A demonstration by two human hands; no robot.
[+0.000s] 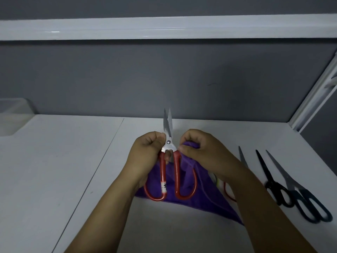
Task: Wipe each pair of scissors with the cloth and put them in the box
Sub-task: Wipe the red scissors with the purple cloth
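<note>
White flat table [54,170], seam running down it. Two black-handled steel scissors [291,185] lie side by side on its right. Clear plastic box [12,115] sits far left.

The held scissors [168,154] stand over the cloth [206,196] at the middle of the table [54,161] — a loose pair [271,182] lies to their right, an outer pair [291,183] just beyond it; the box [12,115] sits far left.

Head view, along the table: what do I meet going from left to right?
From the left: clear box → left hand → red scissors → right hand → part-hidden scissors → black scissors → grey-bladed scissors.
</note>
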